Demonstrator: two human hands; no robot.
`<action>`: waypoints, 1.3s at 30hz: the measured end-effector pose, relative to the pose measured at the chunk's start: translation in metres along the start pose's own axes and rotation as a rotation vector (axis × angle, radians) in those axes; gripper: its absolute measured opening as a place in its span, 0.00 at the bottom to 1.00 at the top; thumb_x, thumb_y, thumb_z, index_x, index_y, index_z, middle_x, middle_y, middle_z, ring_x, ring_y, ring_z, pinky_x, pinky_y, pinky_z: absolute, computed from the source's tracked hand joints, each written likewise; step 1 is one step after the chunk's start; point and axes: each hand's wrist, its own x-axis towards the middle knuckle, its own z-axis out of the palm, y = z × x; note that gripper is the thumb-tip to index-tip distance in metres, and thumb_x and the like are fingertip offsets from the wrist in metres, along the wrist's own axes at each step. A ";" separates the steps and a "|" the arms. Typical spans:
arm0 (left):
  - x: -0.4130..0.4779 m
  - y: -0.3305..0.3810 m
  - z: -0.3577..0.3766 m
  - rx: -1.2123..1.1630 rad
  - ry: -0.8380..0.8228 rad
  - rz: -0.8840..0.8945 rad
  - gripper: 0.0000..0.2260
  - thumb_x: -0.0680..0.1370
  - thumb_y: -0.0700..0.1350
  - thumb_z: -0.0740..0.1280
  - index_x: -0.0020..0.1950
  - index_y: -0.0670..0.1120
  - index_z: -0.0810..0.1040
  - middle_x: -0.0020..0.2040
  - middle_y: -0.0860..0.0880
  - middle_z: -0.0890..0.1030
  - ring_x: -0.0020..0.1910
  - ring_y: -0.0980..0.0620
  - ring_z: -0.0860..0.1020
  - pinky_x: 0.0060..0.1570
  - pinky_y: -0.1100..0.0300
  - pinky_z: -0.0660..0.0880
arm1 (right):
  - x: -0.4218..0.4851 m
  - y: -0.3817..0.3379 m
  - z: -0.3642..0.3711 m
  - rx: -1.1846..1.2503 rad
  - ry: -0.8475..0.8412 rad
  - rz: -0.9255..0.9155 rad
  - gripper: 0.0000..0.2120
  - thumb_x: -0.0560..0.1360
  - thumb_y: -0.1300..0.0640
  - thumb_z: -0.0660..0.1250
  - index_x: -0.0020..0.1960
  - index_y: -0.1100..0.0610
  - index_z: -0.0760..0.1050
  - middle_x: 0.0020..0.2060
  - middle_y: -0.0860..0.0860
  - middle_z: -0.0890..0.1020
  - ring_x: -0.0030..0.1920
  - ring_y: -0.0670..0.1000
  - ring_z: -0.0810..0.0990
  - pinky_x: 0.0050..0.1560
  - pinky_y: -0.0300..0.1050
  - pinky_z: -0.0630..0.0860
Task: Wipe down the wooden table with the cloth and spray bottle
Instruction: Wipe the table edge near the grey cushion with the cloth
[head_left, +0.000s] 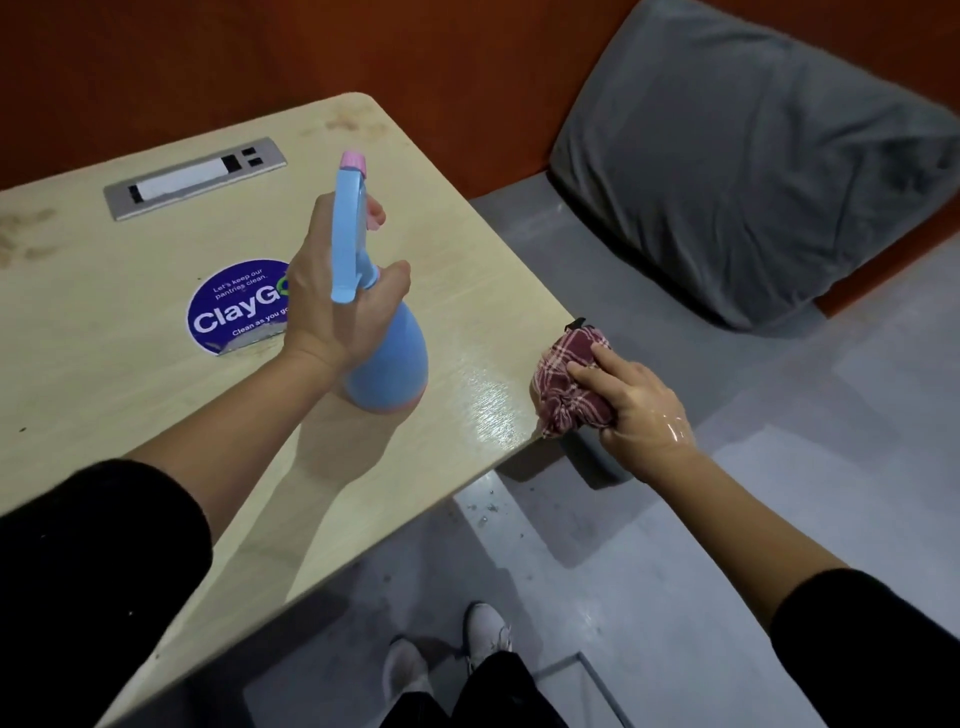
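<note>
Head view: left hand is wrapped around the neck of the blue spray bottle, one finger on the pink trigger. Its long axis leans away, nozzle toward the table's far edge, body hanging above the wooden table. Right hand clutches the bunched checked cloth at the table's wet right corner, fingers on top.

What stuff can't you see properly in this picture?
Head view:
- Round sticker: its right side is hidden behind the left hand.
- Spray bottle: opaque, so the liquid level can't be told.
- Cloth: partly under the right hand.
- Wooden table: cut off by the left edge.
- Cushion: cut off at the right edge.
</note>
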 end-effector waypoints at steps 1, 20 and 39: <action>0.001 0.000 0.000 0.003 -0.005 -0.004 0.19 0.73 0.40 0.69 0.61 0.39 0.70 0.50 0.50 0.72 0.44 0.50 0.72 0.40 0.68 0.70 | -0.005 0.002 -0.002 -0.015 -0.012 0.008 0.28 0.69 0.64 0.68 0.67 0.49 0.71 0.71 0.51 0.68 0.66 0.59 0.68 0.62 0.51 0.68; 0.003 0.002 0.001 0.041 -0.028 0.020 0.21 0.73 0.42 0.69 0.63 0.38 0.69 0.52 0.49 0.72 0.46 0.53 0.71 0.38 0.81 0.62 | 0.018 -0.087 0.035 -0.140 -0.050 -0.025 0.38 0.65 0.27 0.41 0.72 0.38 0.56 0.75 0.55 0.57 0.66 0.61 0.58 0.61 0.59 0.61; 0.013 0.028 0.010 -0.067 -0.206 0.102 0.15 0.71 0.37 0.68 0.57 0.39 0.74 0.49 0.52 0.75 0.41 0.74 0.73 0.38 0.79 0.70 | 0.046 -0.011 -0.010 0.553 0.326 0.568 0.14 0.71 0.55 0.62 0.55 0.51 0.77 0.41 0.49 0.76 0.45 0.51 0.73 0.51 0.44 0.70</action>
